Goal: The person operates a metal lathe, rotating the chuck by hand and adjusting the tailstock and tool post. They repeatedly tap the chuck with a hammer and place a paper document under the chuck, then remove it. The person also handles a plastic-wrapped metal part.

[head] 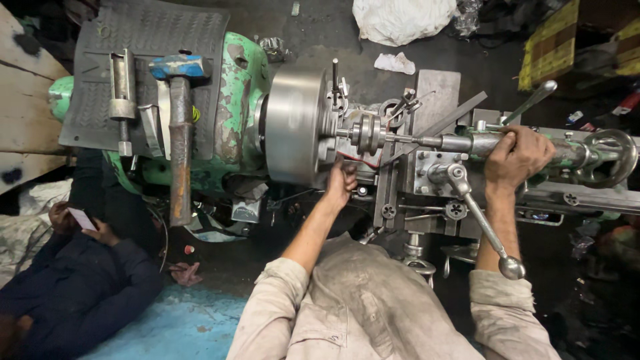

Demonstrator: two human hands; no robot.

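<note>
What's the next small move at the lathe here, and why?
Probably turn the tailstock handwheel to feed the tailstock barrel toward the workpiece in the chuck. The right hand already grips the tailstock body beside that wheel, the left hand rests under the chuck, and the barrel's tip looks lined up with the part; whether they touch is unclear.

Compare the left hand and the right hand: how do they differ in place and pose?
The left hand reaches under the round steel chuck, fingers pointing up at its lower edge; the right hand lies on the green tailstock, farther from the chuck. The left hand looks loosely open, touching; the right hand is closed around the barrel. Both are bare and rest on the lathe.
</note>
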